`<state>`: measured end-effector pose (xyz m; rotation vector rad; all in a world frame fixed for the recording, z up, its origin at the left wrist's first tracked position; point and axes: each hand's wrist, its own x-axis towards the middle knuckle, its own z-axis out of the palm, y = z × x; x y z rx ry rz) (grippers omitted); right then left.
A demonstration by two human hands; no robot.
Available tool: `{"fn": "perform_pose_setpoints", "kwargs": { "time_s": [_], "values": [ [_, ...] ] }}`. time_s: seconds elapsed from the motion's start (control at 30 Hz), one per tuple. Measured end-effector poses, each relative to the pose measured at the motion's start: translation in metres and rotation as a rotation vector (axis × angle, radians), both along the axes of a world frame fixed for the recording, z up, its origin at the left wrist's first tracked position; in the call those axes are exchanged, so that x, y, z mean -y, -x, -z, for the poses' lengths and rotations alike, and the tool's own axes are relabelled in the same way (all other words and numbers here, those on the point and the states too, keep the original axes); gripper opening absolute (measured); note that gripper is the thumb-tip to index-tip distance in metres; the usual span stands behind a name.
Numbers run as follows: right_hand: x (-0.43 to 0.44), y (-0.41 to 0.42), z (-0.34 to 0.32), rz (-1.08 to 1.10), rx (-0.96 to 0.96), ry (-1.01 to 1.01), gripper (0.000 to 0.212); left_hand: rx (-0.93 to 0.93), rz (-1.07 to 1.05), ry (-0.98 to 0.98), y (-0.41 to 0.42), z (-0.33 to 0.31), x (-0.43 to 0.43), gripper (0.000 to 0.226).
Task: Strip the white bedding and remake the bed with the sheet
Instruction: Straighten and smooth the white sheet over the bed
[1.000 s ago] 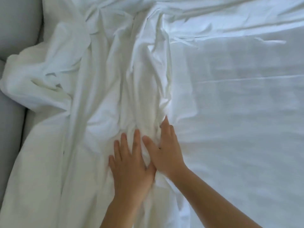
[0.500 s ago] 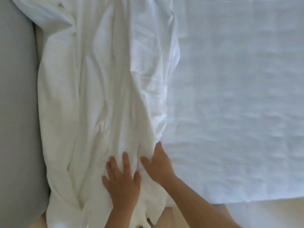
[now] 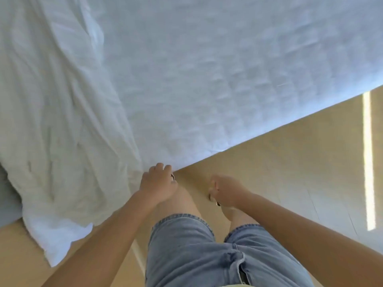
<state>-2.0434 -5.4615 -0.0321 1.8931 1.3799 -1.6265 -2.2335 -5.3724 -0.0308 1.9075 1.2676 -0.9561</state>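
Note:
A crumpled white sheet [image 3: 62, 125] lies bunched along the left side of the bed and hangs over its near edge toward the floor. To its right the mattress cover [image 3: 217, 69] lies flat and white. My left hand [image 3: 158, 182] is at the bed's near edge, where the bunched sheet meets the flat cover. Its fingers are curled against the cloth, and the frame does not show whether they hold any. My right hand [image 3: 224, 191] hangs over the floor, away from the bed, loosely curled and holding nothing.
A tan wooden floor [image 3: 290, 162] runs along the bed's near edge, with a bright strip of sunlight [image 3: 369, 158] on the right. A grey surface [image 3: 8, 195] shows beside the bed at far left. My legs in denim shorts [image 3: 207, 249] stand close to the bed.
Both hands have come off the bunched sheet and drawn back to the bed's near edge. The right hand has left the bed altogether. The view has dropped toward the floor and my legs.

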Motion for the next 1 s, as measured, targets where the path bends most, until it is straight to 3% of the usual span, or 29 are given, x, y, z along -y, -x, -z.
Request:
{"fn": "perform_pose_setpoints", "kwargs": {
  "time_s": [0.1, 0.17, 0.3, 0.43, 0.6, 0.8, 1.0],
  "values": [
    [0.085, -0.087, -0.017, 0.028, 0.071, 0.047, 0.04, 0.013, 0.164, 0.086, -0.095, -0.011, 0.033, 0.043],
    [0.141, -0.144, -0.03, 0.235, 0.08, 0.05, 0.041, 0.02, 0.186, 0.166, -0.164, -0.018, 0.06, 0.052],
    [0.238, -0.241, -0.053, 0.679, 0.162, 0.036, 0.035, 0.094, 0.299, 0.185, -0.297, -0.035, 0.123, 0.039],
    [0.298, -0.311, -0.061, 0.935, 0.183, 0.03, 0.033, 0.173, 0.481, 0.286, -0.404, -0.047, 0.167, 0.048],
    [0.322, -0.409, -0.058, 1.18, 0.17, 0.015, 0.031, 0.189, 0.636, 0.287, -0.553, -0.042, 0.171, 0.052],
    [0.323, -0.575, -0.062, 1.358, 0.207, -0.006, 0.027, 0.252, 0.697, 0.259, -0.75, -0.045, 0.164, 0.014],
    [0.333, -0.754, -0.081, 1.504, 0.196, -0.048, 0.022, 0.112, 0.991, 0.237, -0.962, -0.07, 0.158, 0.038]
  ]
}}
